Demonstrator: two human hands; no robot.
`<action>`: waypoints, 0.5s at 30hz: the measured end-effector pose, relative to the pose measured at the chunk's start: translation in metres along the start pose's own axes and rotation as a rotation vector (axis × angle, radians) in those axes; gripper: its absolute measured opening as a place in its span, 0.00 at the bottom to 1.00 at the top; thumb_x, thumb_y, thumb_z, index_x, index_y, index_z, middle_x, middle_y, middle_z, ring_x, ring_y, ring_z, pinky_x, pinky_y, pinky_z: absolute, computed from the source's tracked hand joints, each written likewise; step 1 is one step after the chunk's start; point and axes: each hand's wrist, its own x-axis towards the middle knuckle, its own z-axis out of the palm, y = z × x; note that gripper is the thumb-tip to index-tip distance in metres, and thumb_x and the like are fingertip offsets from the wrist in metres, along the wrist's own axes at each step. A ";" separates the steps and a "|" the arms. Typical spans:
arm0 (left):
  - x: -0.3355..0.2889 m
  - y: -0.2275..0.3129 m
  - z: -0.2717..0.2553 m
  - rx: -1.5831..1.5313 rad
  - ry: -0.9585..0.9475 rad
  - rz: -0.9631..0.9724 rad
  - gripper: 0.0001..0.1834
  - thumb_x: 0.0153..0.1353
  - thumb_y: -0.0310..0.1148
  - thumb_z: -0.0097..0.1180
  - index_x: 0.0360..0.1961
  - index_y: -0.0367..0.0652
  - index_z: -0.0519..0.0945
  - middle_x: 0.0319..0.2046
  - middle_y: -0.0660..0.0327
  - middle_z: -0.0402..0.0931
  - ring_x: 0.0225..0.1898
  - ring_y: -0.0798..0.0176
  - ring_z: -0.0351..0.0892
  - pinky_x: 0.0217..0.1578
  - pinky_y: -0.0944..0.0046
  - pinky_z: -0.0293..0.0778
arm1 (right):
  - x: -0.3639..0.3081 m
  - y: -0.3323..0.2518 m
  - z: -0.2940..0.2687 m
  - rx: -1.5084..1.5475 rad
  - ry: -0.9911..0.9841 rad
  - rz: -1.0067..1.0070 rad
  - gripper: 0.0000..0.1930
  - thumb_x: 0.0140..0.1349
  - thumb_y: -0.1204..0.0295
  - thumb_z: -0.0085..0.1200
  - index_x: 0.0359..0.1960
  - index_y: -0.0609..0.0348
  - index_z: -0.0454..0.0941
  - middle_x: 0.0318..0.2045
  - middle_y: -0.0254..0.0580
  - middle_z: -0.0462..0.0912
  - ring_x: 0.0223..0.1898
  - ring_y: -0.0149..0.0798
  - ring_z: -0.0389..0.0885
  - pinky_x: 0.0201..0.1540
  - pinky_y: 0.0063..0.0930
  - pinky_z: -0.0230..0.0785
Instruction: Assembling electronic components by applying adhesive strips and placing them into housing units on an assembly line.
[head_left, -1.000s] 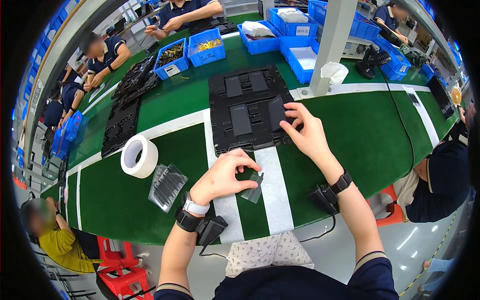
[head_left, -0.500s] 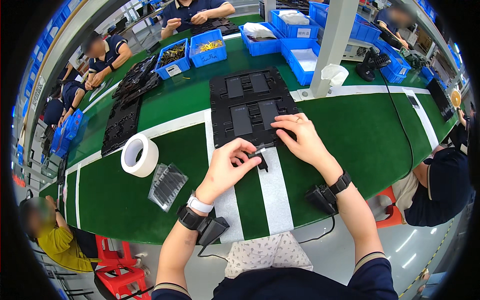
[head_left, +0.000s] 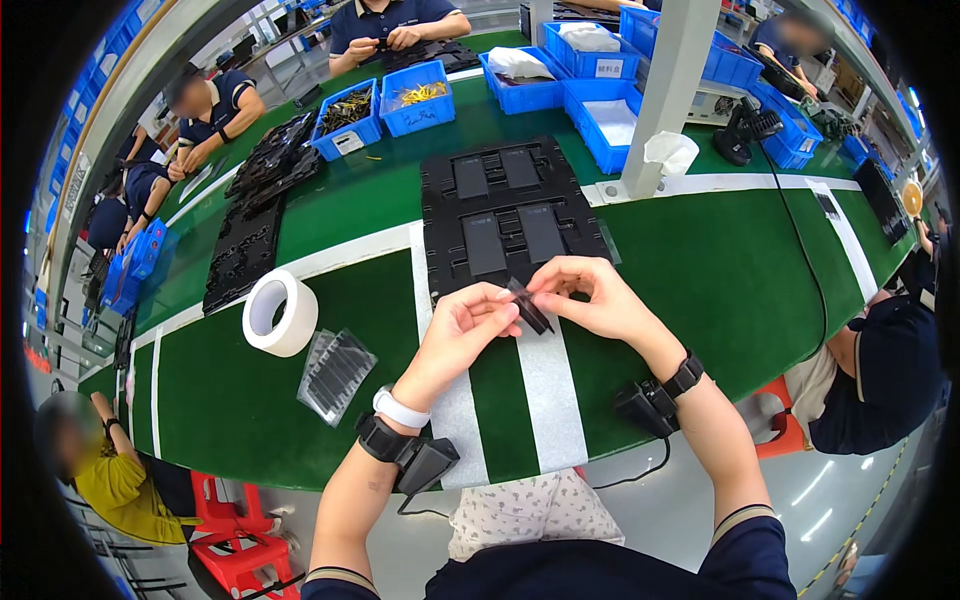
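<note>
My left hand (head_left: 466, 325) and my right hand (head_left: 592, 296) meet just in front of a black tray (head_left: 440, 218). Between their fingertips is a small black strip-like part (head_left: 534, 316), tilted, its lower end sticking out below the fingers. Thumb and fingers of the left hand pinch its left side. The right hand's fingers close at its upper end, where exactly what they grip is partly hidden. Flat dark rectangular packs (head_left: 486, 243) lie in the tray's recesses. A clear film piece (head_left: 609, 242) juts from the tray's right edge.
A roll of white tape (head_left: 296, 330) and clear sheets with dark strips (head_left: 338, 376) lie left of my hands. Blue bins (head_left: 415, 112) stand beyond, near stacked black trays (head_left: 245, 240). A grey post (head_left: 668, 100) rises at the right; co-workers sit around the green table (head_left: 700, 270).
My right hand has left the tray's right edge and come in to the small black part. The left hand still holds that part, now turned more slantwise.
</note>
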 end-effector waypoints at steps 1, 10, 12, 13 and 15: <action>0.000 -0.001 0.001 0.000 0.001 -0.001 0.07 0.59 0.28 0.53 0.38 0.39 0.74 0.32 0.62 0.77 0.33 0.70 0.77 0.37 0.72 0.74 | 0.000 0.000 0.002 -0.008 -0.032 -0.014 0.06 0.55 0.74 0.56 0.32 0.61 0.78 0.25 0.33 0.80 0.28 0.22 0.75 0.29 0.17 0.64; -0.002 -0.004 0.003 0.154 -0.053 0.064 0.09 0.58 0.27 0.55 0.39 0.35 0.75 0.33 0.64 0.76 0.36 0.72 0.75 0.40 0.71 0.72 | -0.002 -0.001 0.004 -0.070 -0.113 -0.070 0.07 0.55 0.72 0.57 0.34 0.61 0.79 0.28 0.34 0.81 0.29 0.24 0.75 0.31 0.19 0.66; -0.003 -0.002 0.004 0.076 -0.049 0.038 0.09 0.58 0.27 0.55 0.39 0.36 0.75 0.32 0.65 0.75 0.35 0.73 0.75 0.38 0.73 0.71 | -0.003 0.007 0.001 -0.044 -0.008 -0.116 0.06 0.55 0.74 0.56 0.32 0.61 0.79 0.28 0.34 0.79 0.30 0.23 0.74 0.31 0.19 0.67; -0.004 -0.001 0.006 0.075 -0.050 0.036 0.09 0.58 0.27 0.55 0.39 0.36 0.75 0.32 0.65 0.75 0.35 0.73 0.75 0.38 0.73 0.71 | 0.000 0.008 -0.005 -0.040 0.117 -0.132 0.04 0.55 0.76 0.54 0.31 0.63 0.79 0.28 0.34 0.78 0.30 0.23 0.74 0.31 0.19 0.67; -0.006 0.005 0.008 0.156 -0.073 -0.026 0.11 0.54 0.27 0.58 0.39 0.39 0.75 0.31 0.66 0.74 0.31 0.75 0.72 0.31 0.75 0.68 | 0.003 -0.005 -0.024 -0.209 0.439 -0.059 0.06 0.56 0.75 0.51 0.27 0.65 0.78 0.24 0.33 0.78 0.27 0.23 0.74 0.29 0.18 0.66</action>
